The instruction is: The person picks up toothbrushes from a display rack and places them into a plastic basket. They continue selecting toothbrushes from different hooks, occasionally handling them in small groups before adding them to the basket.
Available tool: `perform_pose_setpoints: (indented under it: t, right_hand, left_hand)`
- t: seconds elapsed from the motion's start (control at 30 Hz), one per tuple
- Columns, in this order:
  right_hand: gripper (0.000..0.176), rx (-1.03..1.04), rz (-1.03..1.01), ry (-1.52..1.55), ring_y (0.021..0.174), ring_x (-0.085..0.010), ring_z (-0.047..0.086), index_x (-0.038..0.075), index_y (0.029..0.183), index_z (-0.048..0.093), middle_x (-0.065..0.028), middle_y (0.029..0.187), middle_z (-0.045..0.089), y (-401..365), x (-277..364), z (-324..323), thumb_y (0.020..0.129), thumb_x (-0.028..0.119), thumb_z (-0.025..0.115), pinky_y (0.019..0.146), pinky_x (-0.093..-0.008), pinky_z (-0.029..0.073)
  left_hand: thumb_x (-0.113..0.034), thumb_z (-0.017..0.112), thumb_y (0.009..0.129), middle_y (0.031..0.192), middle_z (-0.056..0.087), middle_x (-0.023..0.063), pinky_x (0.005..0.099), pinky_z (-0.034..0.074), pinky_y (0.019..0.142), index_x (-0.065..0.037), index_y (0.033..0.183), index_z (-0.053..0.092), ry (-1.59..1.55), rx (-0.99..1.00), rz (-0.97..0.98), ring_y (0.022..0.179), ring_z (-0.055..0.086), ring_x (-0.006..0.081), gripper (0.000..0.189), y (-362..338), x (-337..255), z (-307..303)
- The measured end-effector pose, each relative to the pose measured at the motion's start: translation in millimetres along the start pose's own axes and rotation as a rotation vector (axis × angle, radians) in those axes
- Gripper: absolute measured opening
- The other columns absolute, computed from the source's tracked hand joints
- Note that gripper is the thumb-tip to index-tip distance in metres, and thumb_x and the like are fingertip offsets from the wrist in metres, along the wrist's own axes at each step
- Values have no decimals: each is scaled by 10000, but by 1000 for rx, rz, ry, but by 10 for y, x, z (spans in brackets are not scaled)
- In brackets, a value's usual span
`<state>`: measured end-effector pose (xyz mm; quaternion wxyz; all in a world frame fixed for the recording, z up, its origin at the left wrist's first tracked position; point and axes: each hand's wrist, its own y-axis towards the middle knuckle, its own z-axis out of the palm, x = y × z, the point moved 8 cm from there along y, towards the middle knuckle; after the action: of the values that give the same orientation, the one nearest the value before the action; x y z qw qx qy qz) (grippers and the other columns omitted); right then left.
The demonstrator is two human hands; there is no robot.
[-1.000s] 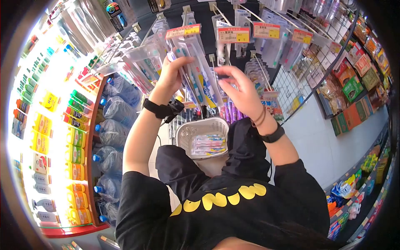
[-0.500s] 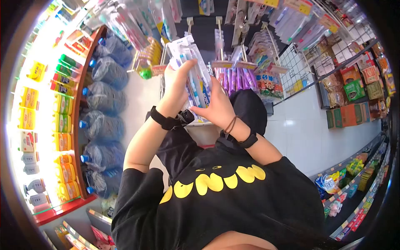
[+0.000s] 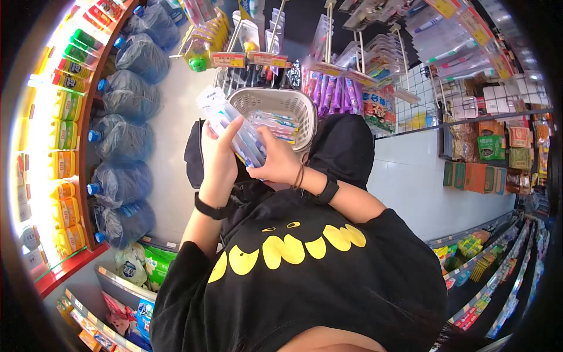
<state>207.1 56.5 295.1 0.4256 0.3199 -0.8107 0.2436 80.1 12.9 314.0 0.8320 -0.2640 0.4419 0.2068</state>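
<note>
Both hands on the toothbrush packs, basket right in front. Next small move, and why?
Probably ease the clear plastic toothbrush packs forward and down into the cream perforated plastic basket. The left hand and right hand both grip the bundle at the basket's near rim, and similar packs already lie inside it, so a short lowering move looks likeliest.

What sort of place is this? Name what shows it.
A shop, probably a small supermarket: hanging goods with price tags, rows of bottles, and a shopping basket beyond the toothbrush packs held in the left hand and right hand.
</note>
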Motion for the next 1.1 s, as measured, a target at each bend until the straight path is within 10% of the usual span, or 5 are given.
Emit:
perform_pose_setpoints:
  t: [0.67,0.73,0.77,0.93,1.1]
  right_hand:
    - [743,464,170,-644,942,-369,610,80,1183,433,-217,1000,629,1690,-2655,242,574,322,783,803,-427,490]
    - [733,504,86,-678,942,-376,606,77,1194,432,-219,988,631,1784,-2874,426,589,321,767,806,-435,487]
    - [723,562,64,-712,943,-373,606,77,1199,434,-218,989,631,1821,-2973,534,599,317,758,807,-436,487]
    - [659,667,73,-749,948,-365,606,78,1186,457,-213,995,632,1902,-3589,886,628,295,731,815,-435,489]
    - [636,647,49,-734,960,-364,606,73,1200,452,-217,1007,629,1935,-3789,1015,654,267,715,821,-438,489]
  left_hand:
    - [-114,381,957,1365,404,216,409,279,1111,109,1276,403,161,-1037,681,1294,369,275,391,-1836,-3091,-2447]
    - [-124,438,942,1277,490,182,388,333,1081,95,1215,462,-1,-138,364,1215,453,254,351,-1805,-2823,-2621]
    - [-153,492,930,1157,560,124,331,417,987,45,1165,502,208,-686,374,1086,537,205,308,-1903,-2477,-2740]
    - [-171,563,879,1071,578,52,301,466,802,-67,1091,541,42,-703,-429,952,560,163,237,-1635,-92,-1804]
    - [-126,507,906,1123,569,107,356,467,879,-41,1108,522,-154,-493,-583,996,575,209,220,-1606,489,-1499]
